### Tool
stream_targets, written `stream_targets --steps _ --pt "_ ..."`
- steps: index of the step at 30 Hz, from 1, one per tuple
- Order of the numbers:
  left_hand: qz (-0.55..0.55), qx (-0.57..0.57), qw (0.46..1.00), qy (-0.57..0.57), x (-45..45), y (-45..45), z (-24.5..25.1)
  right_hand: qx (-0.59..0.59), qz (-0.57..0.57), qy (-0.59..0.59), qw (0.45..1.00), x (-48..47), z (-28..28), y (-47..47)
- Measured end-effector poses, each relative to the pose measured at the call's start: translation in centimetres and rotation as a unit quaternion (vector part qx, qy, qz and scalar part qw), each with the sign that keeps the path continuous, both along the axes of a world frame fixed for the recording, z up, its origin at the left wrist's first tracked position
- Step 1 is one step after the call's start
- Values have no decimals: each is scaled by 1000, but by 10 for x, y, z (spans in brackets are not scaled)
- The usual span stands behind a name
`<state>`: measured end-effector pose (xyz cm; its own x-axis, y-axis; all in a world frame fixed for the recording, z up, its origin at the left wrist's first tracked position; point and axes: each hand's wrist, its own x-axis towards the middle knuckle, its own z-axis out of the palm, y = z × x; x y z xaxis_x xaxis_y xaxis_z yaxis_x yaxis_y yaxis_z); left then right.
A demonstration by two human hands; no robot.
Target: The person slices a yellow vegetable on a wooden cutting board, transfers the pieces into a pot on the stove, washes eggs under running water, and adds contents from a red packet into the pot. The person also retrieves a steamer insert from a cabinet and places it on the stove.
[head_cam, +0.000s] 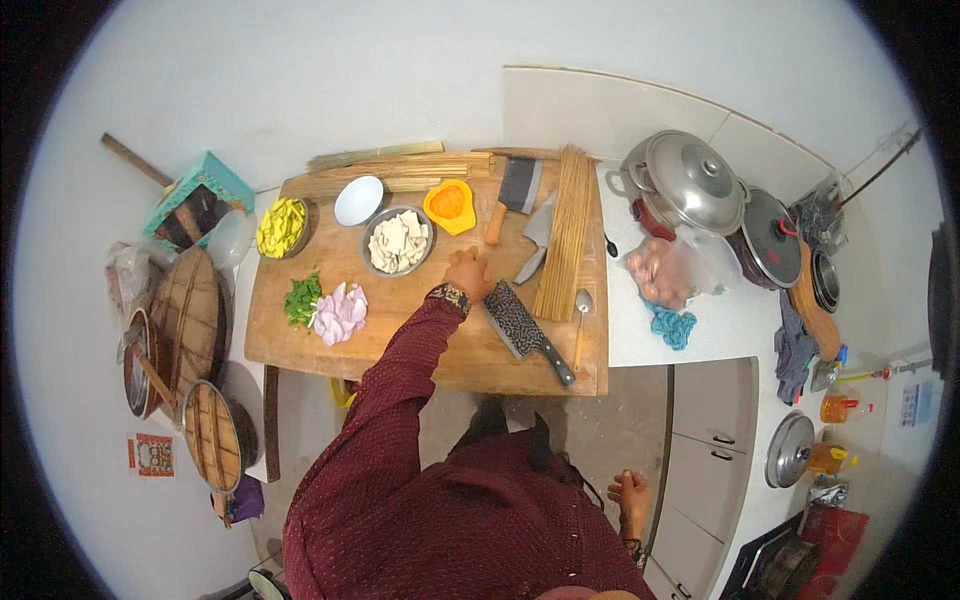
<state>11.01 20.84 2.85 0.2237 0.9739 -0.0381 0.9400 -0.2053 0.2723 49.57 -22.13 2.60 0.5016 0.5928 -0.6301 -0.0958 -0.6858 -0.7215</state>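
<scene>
My left hand [469, 274] reaches down onto the wooden cutting board [420, 330], fingers bent against the surface; anything beneath them is hidden. Just right of it lies a cleaver [516, 321] with a patterned blade and black handle. Beyond the hand stand a metal bowl of sliced white pieces, possibly tofu [398, 241], and a yellow dish [450, 207] with orange contents, perhaps beaten egg. Chopped green herbs [303, 300] and sliced purple-skinned pieces [341, 313] lie to the left. My right hand [631, 501] hangs beside my body, loosely curled, with nothing visible in it.
A second cleaver [520, 184], a pointed knife [538, 232], bundled thin sticks [566, 240] and a spoon [582, 322] occupy the board's right. Further left are a white bowl [359, 201] and yellow-green slices [280, 227]. A lidded pot [686, 180] and bagged eggs [660, 270] stand on the right counter.
</scene>
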Motion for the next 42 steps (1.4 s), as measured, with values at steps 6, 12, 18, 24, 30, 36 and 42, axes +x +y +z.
stream_targets --steps 6,12,18,24,30,36,42 --pt "-177 -44 975 127 -21 57 -58 -17 46 -39 998 -54 35 54" --pt "-222 4 966 131 -44 70 -69 -18 68 -98 993 -60 45 107" --pt "-282 57 944 159 -60 77 -88 -2 67 -81 994 -77 46 132" --pt "-192 -6 979 72 -51 63 -52 -4 61 -55 997 -89 36 133" --pt "-151 76 985 41 -65 50 -80 -10 91 -73 993 -87 43 148" --pt "-113 60 991 -29 -69 43 -63 -19 103 -78 991 -86 45 163" --pt "-98 87 989 -71 -87 24 -77 -39 132 -76 987 -86 45 172"
